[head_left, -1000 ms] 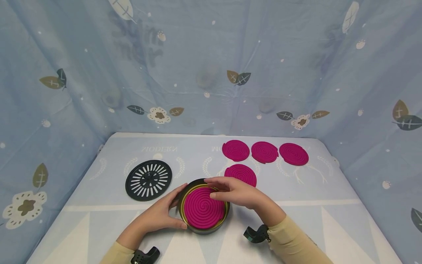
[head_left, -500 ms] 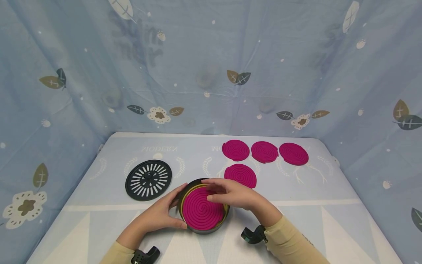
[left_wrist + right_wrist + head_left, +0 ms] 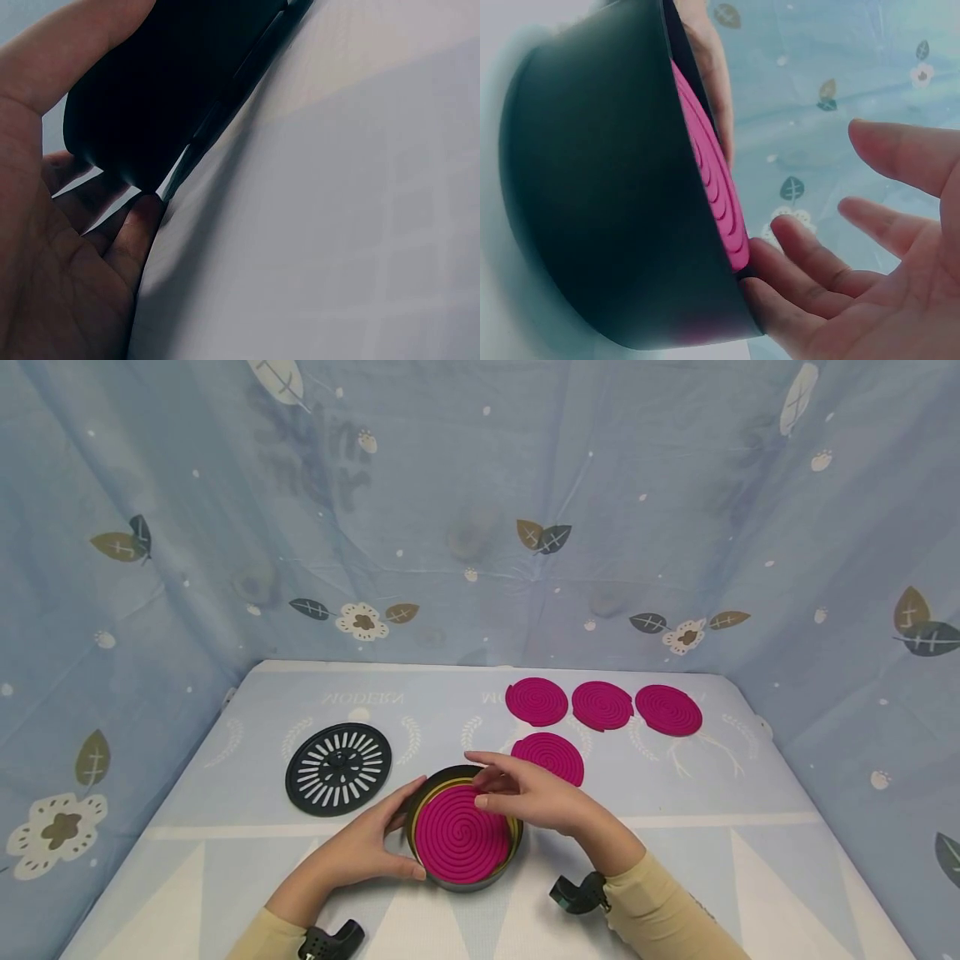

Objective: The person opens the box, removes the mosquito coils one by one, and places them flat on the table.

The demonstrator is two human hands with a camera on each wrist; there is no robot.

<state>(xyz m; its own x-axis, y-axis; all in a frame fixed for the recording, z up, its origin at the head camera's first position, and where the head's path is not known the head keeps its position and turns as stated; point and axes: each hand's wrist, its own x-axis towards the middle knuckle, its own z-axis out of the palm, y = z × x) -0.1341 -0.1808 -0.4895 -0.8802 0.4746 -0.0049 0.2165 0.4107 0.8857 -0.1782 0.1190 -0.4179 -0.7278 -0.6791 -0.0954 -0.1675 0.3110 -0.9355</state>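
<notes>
A round dark tin with a yellowish inner rim stands near the table's front middle. In its mouth lies a magenta mosquito coil, its spiral facing up. My left hand grips the tin's left side, thumb at the front and fingers behind; the left wrist view shows the dark wall between them. My right hand hovers over the tin's far right rim, thumb and fingers spread apart and holding nothing. In the right wrist view its lower fingertips are right at the rim, beside the coil.
Behind my right hand lies another mosquito coil. Three more, the left coil, middle coil and right coil, form a row at the back right. A black slotted lid lies left of the tin.
The coil in the tin has shifted slightly left. My right hand moved a little left with it, then its fingers lifted and spread. My left hand has stayed put.
</notes>
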